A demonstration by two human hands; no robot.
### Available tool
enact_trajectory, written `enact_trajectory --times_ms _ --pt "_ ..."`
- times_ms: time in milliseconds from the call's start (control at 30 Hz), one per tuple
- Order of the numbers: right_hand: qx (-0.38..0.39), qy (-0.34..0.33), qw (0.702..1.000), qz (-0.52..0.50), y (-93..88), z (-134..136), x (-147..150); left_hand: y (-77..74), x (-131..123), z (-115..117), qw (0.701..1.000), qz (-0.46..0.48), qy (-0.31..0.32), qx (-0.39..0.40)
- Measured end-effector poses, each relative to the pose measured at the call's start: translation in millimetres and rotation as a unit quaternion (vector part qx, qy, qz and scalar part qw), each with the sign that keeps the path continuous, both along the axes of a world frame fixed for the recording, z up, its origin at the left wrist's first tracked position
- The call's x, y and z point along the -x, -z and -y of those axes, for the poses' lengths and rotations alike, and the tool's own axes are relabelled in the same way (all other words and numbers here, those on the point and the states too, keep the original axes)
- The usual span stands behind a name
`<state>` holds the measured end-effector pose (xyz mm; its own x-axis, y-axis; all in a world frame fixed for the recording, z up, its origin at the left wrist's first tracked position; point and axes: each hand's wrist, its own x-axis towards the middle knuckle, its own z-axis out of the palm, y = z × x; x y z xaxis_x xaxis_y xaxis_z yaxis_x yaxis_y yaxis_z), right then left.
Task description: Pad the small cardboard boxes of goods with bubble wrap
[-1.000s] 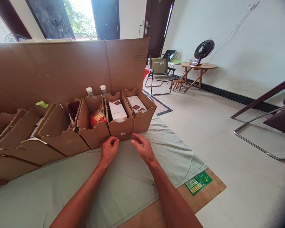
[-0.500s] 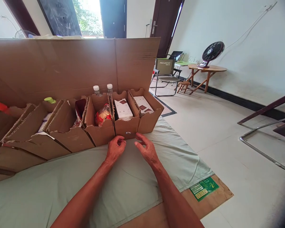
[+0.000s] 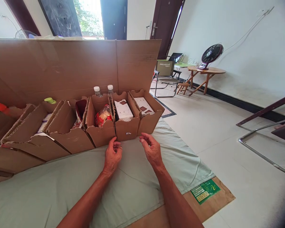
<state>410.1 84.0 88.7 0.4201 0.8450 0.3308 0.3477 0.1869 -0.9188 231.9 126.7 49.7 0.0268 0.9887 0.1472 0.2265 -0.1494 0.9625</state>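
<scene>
While left hand [image 3: 112,154] curls, box [image 3: 127,129] opens upward

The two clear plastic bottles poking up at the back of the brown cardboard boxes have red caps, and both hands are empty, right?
Not quite. The head view shows the caps on the two clear plastic bottles are white, not red. The rest holds: they poke up at the back of the brown cardboard boxes, and the left hand and right hand are both empty.
</scene>
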Motion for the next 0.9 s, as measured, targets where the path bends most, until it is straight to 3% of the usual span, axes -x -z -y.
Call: enact_trajectory --times_ms 167,267,400,600,900 --pt "-0.030 -0.034 0.994 0.099 -45.1 -6 15 6.2 -5 6 1.000 0.023 0.017 0.008" --pt "0.021 -0.049 0.974 0.219 -74.0 -20 20 7.6 -9 9 0.999 0.030 0.018 0.015" --pt "0.085 -0.004 0.939 0.334 -98.0 -36 20 9.5 -13 11 0.999 0.036 0.017 0.028" --pt "0.158 0.014 0.899 0.408 -107.7 -45 14 7.8 -17 11 0.998 0.045 0.031 0.044" --pt "0.149 0.044 0.891 0.427 -109.6 -52 -1 1.8 -27 15 0.996 0.053 0.050 0.061"
